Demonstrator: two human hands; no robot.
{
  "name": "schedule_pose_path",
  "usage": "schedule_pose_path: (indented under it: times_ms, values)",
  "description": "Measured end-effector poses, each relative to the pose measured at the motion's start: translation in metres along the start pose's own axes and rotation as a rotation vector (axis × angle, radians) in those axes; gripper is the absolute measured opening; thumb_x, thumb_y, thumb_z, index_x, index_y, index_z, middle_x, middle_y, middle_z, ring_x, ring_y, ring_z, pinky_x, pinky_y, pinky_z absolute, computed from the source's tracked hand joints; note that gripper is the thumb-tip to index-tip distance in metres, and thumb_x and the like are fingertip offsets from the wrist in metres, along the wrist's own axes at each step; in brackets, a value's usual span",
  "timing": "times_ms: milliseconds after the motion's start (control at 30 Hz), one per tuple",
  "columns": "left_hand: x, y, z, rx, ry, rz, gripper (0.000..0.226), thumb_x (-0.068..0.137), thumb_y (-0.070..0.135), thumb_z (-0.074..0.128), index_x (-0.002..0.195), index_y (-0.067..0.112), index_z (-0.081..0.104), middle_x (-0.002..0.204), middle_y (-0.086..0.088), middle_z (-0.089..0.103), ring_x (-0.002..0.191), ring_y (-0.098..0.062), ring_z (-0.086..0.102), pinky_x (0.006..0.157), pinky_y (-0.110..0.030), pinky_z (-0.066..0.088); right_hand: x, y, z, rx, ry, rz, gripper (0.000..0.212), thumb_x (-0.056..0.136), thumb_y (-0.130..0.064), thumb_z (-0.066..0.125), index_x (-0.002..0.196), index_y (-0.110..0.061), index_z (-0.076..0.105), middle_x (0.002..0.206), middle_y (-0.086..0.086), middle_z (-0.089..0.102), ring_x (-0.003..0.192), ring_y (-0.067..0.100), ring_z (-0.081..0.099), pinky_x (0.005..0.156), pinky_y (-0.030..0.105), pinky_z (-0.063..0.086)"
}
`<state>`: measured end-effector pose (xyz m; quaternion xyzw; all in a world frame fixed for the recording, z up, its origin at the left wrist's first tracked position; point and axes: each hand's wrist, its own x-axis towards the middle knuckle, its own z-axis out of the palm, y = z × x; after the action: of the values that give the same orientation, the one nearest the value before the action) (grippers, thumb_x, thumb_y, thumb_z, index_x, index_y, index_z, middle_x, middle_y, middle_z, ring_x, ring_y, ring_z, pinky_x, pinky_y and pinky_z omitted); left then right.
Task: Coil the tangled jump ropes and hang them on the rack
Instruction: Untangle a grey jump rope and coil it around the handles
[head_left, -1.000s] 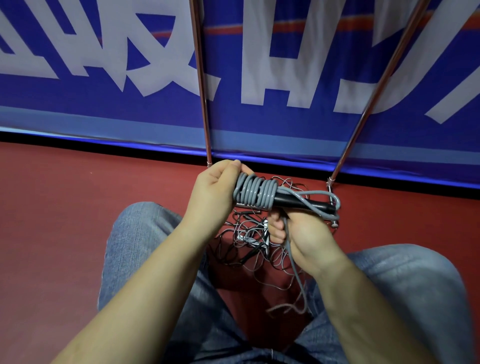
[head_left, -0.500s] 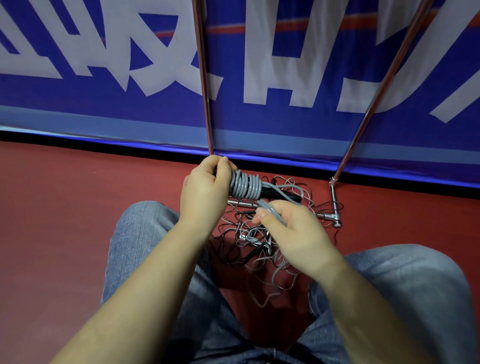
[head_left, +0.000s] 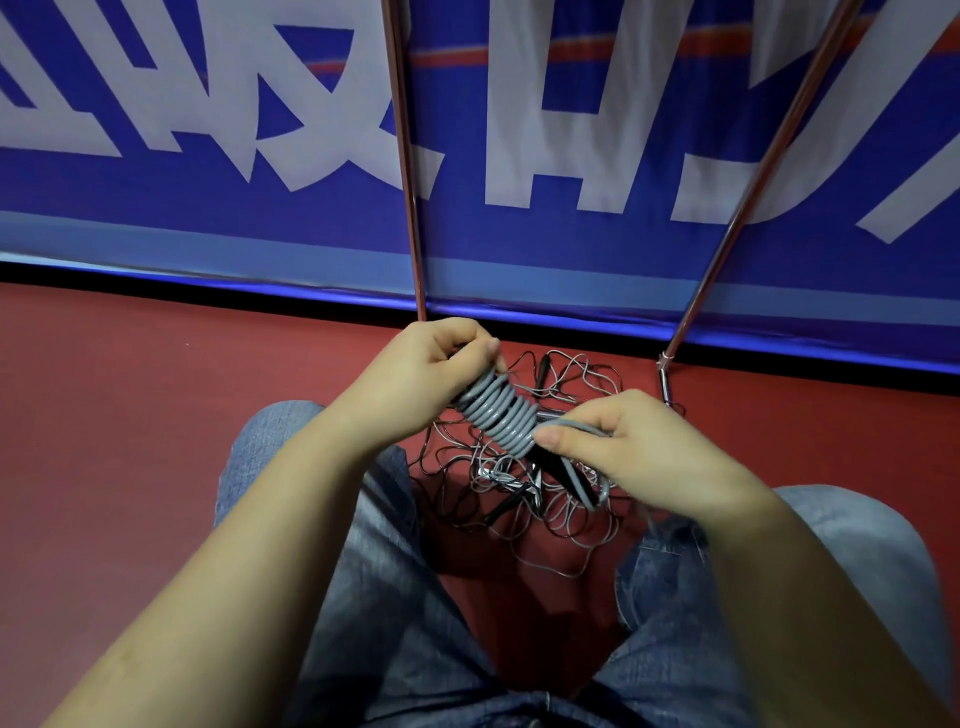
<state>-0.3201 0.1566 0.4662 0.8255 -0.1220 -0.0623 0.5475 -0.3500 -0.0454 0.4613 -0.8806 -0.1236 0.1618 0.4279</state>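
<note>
Between your hands, the gray jump rope (head_left: 498, 415) sat coiled: left hand (head_left: 431, 374) gripped one end, right hand (head_left: 639, 447) pinched the cord.

Our left hand (head_left: 431, 374) gripping grey coiled rope (head_left: 498, 413), right hand (head_left: 631, 452) pinching its strand at four o'clock, perhaps black handles (head_left: 563, 475) beneath, tangled ropes (head_left: 524, 499) on red floor (head_left: 156, 405).
</note>
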Motion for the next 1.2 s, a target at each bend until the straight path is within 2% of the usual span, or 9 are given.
schedule_pose_path:
  times_ms: [100, 300, 467, 600, 733, 833, 967, 1067, 1200]
  values:
    - [-0.004, 0.003, 0.002, -0.063, -0.008, 0.014, 0.027, 0.097, 0.013, 0.048, 0.074, 0.013, 0.063, 0.058, 0.014, 0.057, 0.054, 0.002, 0.047, 0.054, -0.011, 0.038, 0.003, 0.004, -0.002, 0.158, -0.048, 0.009, 0.052, 0.067, -0.061, 0.054, 0.055, -0.01, 0.054, 0.049, 0.003, 0.032, 0.044, 0.012, 0.024, 0.042, 0.023, 0.02]
    - [-0.009, 0.015, 0.011, -0.306, 0.033, -0.021, 0.031, 0.098, 0.01, 0.041, 0.072, 0.009, 0.058, 0.046, 0.012, 0.047, 0.039, 0.001, 0.035, 0.04, -0.01, 0.029, 0.005, 0.004, 0.005, 0.621, -0.109, 0.117, 0.035, 0.071, -0.045, 0.054, 0.058, -0.014, 0.065, 0.046, -0.003, 0.053, 0.036, 0.006, 0.042, 0.038, 0.016, 0.035]
    - [-0.005, 0.014, 0.019, -0.403, 0.143, -0.072, 0.036, 0.098, 0.017, 0.042, 0.067, 0.017, 0.061, 0.047, 0.006, 0.042, 0.042, -0.01, 0.028, 0.039, -0.016, 0.021, 0.005, 0.0, 0.031, 1.249, -0.046, 0.063, 0.035, 0.08, -0.04, 0.045, 0.065, -0.009, 0.04, 0.038, -0.006, 0.031, 0.031, 0.003, 0.026, 0.034, 0.014, 0.02]
    - [-0.003, 0.012, 0.027, -0.447, 0.23, -0.126, 0.035, 0.098, 0.018, 0.042, 0.068, 0.016, 0.058, 0.043, 0.009, 0.038, 0.036, -0.006, 0.026, 0.037, -0.014, 0.02, 0.014, -0.002, 0.045, 1.176, 0.235, 0.105, 0.038, 0.093, -0.039, 0.038, 0.064, -0.015, 0.041, 0.041, -0.008, 0.03, 0.032, 0.002, 0.02, 0.034, 0.013, 0.018]
    - [-0.002, 0.006, 0.037, -0.443, 0.36, -0.198, 0.034, 0.098, 0.018, 0.042, 0.068, 0.016, 0.057, 0.038, 0.01, 0.039, 0.032, -0.003, 0.028, 0.035, -0.014, 0.021, 0.015, -0.005, 0.047, 0.958, 0.412, 0.125, 0.031, 0.099, -0.009, 0.035, 0.071, -0.015, 0.048, 0.055, -0.001, 0.041, 0.035, 0.001, 0.023, 0.035, 0.013, 0.017]
    - [-0.001, -0.001, 0.042, -0.506, 0.436, -0.301, 0.034, 0.097, 0.018, 0.042, 0.066, 0.017, 0.057, 0.038, 0.01, 0.037, 0.031, -0.006, 0.025, 0.035, -0.014, 0.019, 0.011, -0.011, 0.052, 0.911, 0.407, 0.149, 0.03, 0.096, -0.002, 0.037, 0.069, -0.013, 0.046, 0.063, 0.001, 0.045, 0.035, 0.0, 0.029, 0.037, 0.011, 0.021]
    - [-0.003, -0.003, 0.045, -0.566, 0.478, -0.392, 0.037, 0.097, 0.018, 0.042, 0.063, 0.017, 0.054, 0.035, 0.009, 0.035, 0.03, -0.005, 0.025, 0.035, -0.014, 0.019, 0.007, -0.013, 0.053, 0.874, 0.335, 0.093, 0.024, 0.096, -0.015, 0.045, 0.072, -0.019, 0.049, 0.064, -0.01, 0.05, 0.039, -0.001, 0.036, 0.041, 0.009, 0.026]
    - [-0.005, -0.004, 0.049, -0.432, 0.526, -0.293, 0.036, 0.098, 0.021, 0.042, 0.066, 0.019, 0.058, 0.039, 0.011, 0.042, 0.039, -0.008, 0.033, 0.043, -0.024, 0.026, 0.008, -0.012, 0.052, 0.768, 0.347, 0.049, 0.02, 0.095, -0.027, 0.043, 0.077, -0.025, 0.051, 0.05, -0.019, 0.05, 0.043, -0.006, 0.042, 0.044, 0.009, 0.031]
    - [-0.007, 0.003, 0.051, -0.173, 0.645, -0.039, 0.031, 0.097, 0.025, 0.043, 0.07, 0.026, 0.059, 0.056, 0.011, 0.055, 0.055, -0.005, 0.045, 0.056, -0.022, 0.036, 0.005, -0.016, 0.048, 0.947, 0.393, 0.066, 0.03, 0.088, -0.033, 0.046, 0.061, -0.02, 0.039, 0.046, -0.013, 0.027, 0.037, -0.001, 0.021, 0.034, 0.012, 0.019]
